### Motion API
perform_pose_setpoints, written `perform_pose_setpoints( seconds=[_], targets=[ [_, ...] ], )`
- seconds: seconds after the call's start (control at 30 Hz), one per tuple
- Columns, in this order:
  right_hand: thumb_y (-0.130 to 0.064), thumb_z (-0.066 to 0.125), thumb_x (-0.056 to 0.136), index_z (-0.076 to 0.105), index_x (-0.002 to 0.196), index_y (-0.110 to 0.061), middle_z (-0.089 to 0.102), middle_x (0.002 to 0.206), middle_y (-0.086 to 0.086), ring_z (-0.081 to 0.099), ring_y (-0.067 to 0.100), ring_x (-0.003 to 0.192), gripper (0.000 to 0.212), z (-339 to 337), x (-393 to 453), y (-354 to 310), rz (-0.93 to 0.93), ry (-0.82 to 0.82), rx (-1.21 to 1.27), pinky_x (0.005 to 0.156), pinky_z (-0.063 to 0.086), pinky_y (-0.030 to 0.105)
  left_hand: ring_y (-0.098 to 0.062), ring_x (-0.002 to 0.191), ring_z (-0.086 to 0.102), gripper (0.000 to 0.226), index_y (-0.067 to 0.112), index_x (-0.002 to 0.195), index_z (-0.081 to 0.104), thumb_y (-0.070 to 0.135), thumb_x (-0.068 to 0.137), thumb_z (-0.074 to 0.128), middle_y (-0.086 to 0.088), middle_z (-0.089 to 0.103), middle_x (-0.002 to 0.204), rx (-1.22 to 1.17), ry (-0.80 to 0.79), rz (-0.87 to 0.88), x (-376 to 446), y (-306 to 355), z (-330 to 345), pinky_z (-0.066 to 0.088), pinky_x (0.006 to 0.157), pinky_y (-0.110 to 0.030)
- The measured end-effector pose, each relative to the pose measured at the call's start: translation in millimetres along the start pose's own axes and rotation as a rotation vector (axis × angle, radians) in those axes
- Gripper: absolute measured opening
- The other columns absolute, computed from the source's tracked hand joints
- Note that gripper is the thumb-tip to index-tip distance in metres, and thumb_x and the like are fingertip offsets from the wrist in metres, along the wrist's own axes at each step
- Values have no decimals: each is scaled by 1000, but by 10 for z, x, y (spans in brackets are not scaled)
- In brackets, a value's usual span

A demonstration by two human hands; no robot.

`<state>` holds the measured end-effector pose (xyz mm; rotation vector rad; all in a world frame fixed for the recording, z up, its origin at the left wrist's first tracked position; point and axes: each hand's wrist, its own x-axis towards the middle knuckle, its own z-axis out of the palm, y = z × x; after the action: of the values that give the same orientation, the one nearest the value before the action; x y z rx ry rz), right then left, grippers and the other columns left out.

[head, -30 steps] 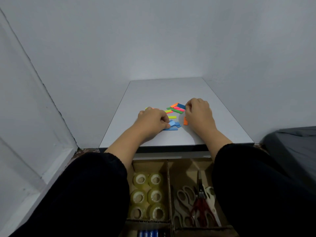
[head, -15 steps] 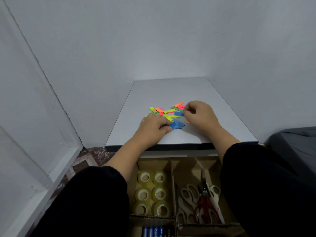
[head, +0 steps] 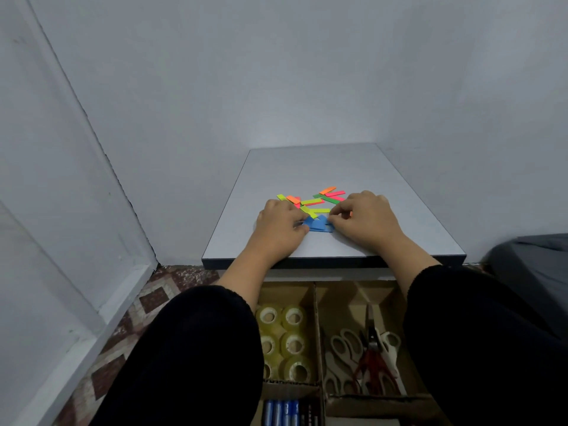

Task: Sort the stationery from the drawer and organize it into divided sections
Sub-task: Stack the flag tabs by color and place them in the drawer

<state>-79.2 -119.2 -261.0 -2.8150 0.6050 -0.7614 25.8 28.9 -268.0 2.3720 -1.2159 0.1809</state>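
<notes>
Two hands work over a scatter of coloured sticky tabs on the grey worktop [head: 307,167]: the left hand [head: 281,224] has its fingers curled down onto the near-left edge of a small pile of blue tabs [head: 318,224], and the right hand [head: 367,221] pinches at the pile's right edge, so both are closed on the same blue pile with only the pile between them. Just beyond the hands lie the unsorted tabs [head: 313,201] — yellow, green, orange and pink, overlapping at odd angles. Judged from this layout, the step in hand is gathering tabs by colour, blue first; the other colours are not yet grouped. The next move likely calls for squaring the blue pile and lifting it as one, or drawing in another colour; the thin strips would need a light fingertip pinch, since they may slide or fan apart. Below the worktop's dark front edge, the open drawer [head: 315,302] shows divided sections: tape rolls [head: 281,333] at left, scissors [head: 365,358] at right, and blue pens [head: 281,412] in a nearer section. The far half of the worktop and its right side offer free room; walls close in behind and at left, and the tabs sit well back from the front edge.
</notes>
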Motion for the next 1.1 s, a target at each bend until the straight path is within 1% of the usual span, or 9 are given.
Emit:
perform_pose_setpoints(
  seconds=[0.17, 0.37, 0.5, 0.57, 0.63, 0.7, 0.77, 1.0, 1.1],
  targets=[
    [-42, 56, 87, 73, 95, -29, 58, 86, -11, 47, 11, 92, 23, 13, 5, 4, -63, -7, -20, 79, 30, 29, -17, 123, 35, 31, 23, 122, 63, 29, 94, 50, 3, 54, 128, -4, 3, -15, -5, 21, -10, 32, 99, -31],
    [-28, 58, 84, 69, 90, -24, 52, 84, -11, 42, 10, 89, 13, 9, 13, -2, -71, -30, 45, 80, 29, 28, -17, 114, 40, 19, 18, 104, 66, 22, 92, 52, 4, 58, 112, -70, 36, -28, -27, 43, -27, 34, 87, -27],
    [-24, 54, 87, 67, 86, -22, 57, 86, -6, 47, 14, 91, 13, 26, 14, 11, -40, 11, 109, 80, 32, 29, -17, 112, 40, 8, 22, 88, 61, 20, 90, 54, 3, 58, 110, -156, 37, -19, -40, 43, -43, 34, 87, -29],
    [-22, 54, 88, 67, 85, -21, 58, 87, -5, 47, 15, 91, 13, 31, 24, 25, -4, 42, 149, 81, 35, 30, -18, 115, 39, 10, 23, 91, 65, 21, 88, 56, 4, 59, 112, -126, -1, 18, -37, 28, -39, 33, 90, -29],
    [-22, 54, 88, 67, 85, -20, 59, 87, -5, 48, 15, 91, 14, 39, 32, 36, 16, 59, 164, 80, 37, 29, -17, 118, 37, 20, 26, 104, 68, 24, 88, 56, 6, 58, 118, -84, -36, 41, -29, 19, -30, 33, 94, -29],
    [-22, 53, 88, 67, 86, -20, 57, 87, -6, 47, 14, 90, 14, 46, 35, 41, 28, 59, 169, 78, 36, 28, -16, 122, 34, 31, 27, 119, 64, 27, 90, 53, 6, 56, 127, -23, -68, 52, -20, 18, -22, 31, 98, -30],
    [-22, 53, 88, 66, 86, -20, 56, 87, -7, 46, 14, 91, 13, 57, 39, 52, 32, 60, 171, 77, 35, 27, -17, 124, 32, 34, 27, 125, 62, 29, 92, 51, 6, 53, 131, 3, -94, 51, -12, 28, -24, 29, 99, -29],
    [-23, 53, 89, 68, 90, -16, 58, 88, -4, 47, 14, 91, 17, 81, 54, 66, 49, 93, 186, 78, 36, 28, -17, 120, 36, 22, 25, 107, 69, 25, 87, 61, 6, 60, 119, -107, -73, -4, 12, 34, -28, 32, 90, -27],
    [-22, 53, 88, 68, 89, -16, 58, 87, -3, 47, 16, 92, 16, 74, 68, 74, 62, 108, 204, 79, 36, 29, -17, 119, 39, 25, 25, 108, 68, 21, 84, 64, 7, 59, 109, -201, -97, -39, 21, 45, -67, 39, 95, -32]
  ],
)
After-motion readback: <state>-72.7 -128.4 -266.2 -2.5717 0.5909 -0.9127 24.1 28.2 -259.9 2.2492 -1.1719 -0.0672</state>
